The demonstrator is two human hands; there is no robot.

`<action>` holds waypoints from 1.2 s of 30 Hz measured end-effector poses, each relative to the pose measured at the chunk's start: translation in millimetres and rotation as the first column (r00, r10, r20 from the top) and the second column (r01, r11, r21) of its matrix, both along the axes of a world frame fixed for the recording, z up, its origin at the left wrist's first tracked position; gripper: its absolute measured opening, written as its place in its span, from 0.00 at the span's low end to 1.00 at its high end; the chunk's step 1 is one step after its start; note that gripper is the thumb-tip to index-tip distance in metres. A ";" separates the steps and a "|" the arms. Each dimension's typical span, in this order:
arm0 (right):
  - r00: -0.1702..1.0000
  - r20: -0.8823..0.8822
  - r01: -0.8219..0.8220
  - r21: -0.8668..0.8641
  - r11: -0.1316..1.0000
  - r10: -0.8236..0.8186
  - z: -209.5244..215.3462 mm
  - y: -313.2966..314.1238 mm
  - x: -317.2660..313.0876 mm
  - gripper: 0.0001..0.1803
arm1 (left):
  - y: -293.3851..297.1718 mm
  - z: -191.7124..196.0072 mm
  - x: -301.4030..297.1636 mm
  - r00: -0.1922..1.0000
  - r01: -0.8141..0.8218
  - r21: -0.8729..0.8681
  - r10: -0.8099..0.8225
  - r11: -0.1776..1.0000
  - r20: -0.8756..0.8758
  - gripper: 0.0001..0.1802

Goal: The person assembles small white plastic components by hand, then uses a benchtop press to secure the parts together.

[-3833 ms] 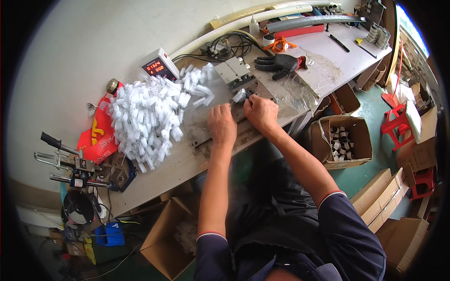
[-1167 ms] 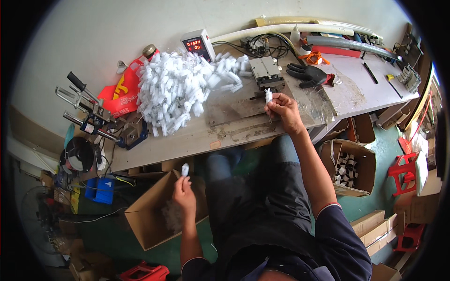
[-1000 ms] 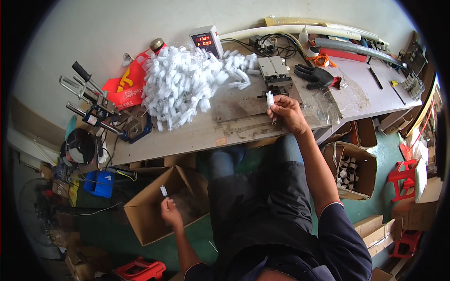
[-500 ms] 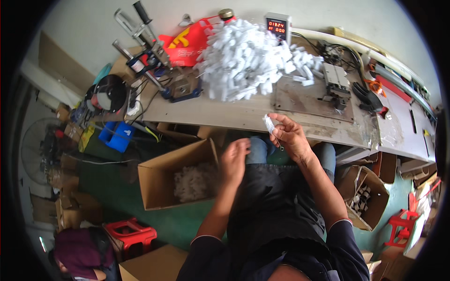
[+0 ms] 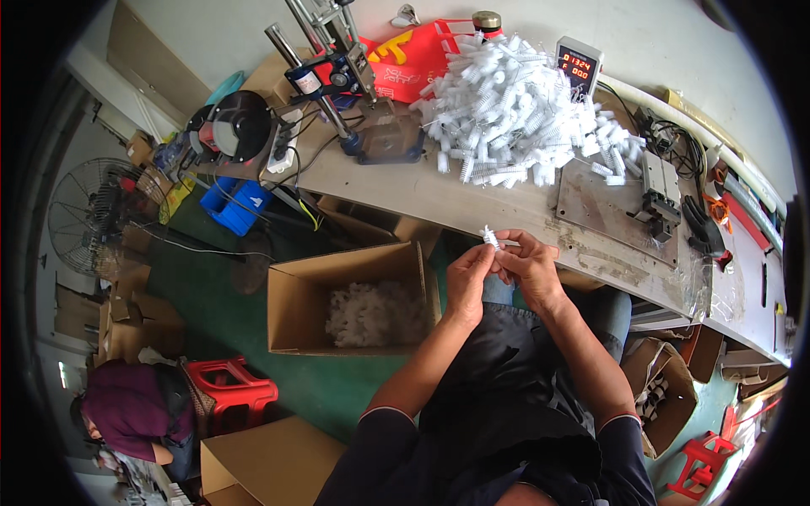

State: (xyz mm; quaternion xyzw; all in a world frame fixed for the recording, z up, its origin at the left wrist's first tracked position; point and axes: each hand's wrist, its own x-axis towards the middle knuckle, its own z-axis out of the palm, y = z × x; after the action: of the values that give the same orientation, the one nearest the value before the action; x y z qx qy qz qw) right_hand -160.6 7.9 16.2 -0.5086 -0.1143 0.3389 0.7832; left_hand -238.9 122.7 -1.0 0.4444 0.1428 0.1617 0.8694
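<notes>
Both hands meet at the front edge of the workbench around a small white bristle brush (image 5: pixel 489 237) on a wire. My left hand (image 5: pixel 469 285) pinches it between thumb and forefinger from the left. From the right, the fingers of my right hand (image 5: pixel 530 266) close on the same brush, their tips touching my left fingers. Only its white tip shows; the rest is hidden by the fingers. Behind the hands, a big heap of similar white brushes (image 5: pixel 506 110) lies on the workbench (image 5: pixel 396 190). Below on the left stands an open cardboard box (image 5: pixel 295 312) with whitish brushes inside.
A hand press (image 5: pixel 337 84) stands left of the heap; a small metal fixture (image 5: pixel 661 190) on a plate sits right of it. A counter with red digits (image 5: pixel 578 67) is behind. A person in purple (image 5: pixel 135 405) bends near a red stool (image 5: pixel 232 392) at lower left.
My left hand has come up and right to join my right hand at the brush. My right hand has lowered slightly. The whole view has shifted, with the bench appearing farther right.
</notes>
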 end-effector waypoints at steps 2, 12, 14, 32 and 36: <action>1.000 0.012 -0.027 -0.015 1.000 0.027 5.0 16.5 -0.8 0.20 | 17.2 -1.5 1.4 0.998 -0.057 0.038 0.057 0.998 0.003 0.14; 0.961 0.250 -0.067 -0.213 0.975 0.120 38.2 48.2 19.6 0.27 | 146.7 33.8 63.9 0.924 -0.333 0.426 0.381 0.841 -0.030 0.08; 0.955 0.275 -0.046 -0.238 0.970 0.113 47.7 45.2 31.4 0.26 | 184.8 36.1 83.8 0.915 -0.310 0.531 0.398 0.789 -0.058 0.08; 0.721 0.675 0.116 -0.343 0.932 0.158 174.3 99.0 143.9 0.22 | 266.6 49.3 146.5 0.910 -0.148 0.577 0.339 0.803 -0.238 0.12; 0.568 0.821 0.201 -0.203 0.958 0.055 204.3 145.3 176.2 0.22 | 265.0 59.1 154.2 0.888 -0.102 0.601 0.346 0.792 -0.304 0.12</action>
State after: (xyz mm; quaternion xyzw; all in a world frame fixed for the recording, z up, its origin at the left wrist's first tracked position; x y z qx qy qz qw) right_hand 15.6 153.2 220.4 -0.7146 -0.3945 0.0442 0.5760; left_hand -84.8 387.7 58.2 0.6861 0.3148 0.2070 0.6224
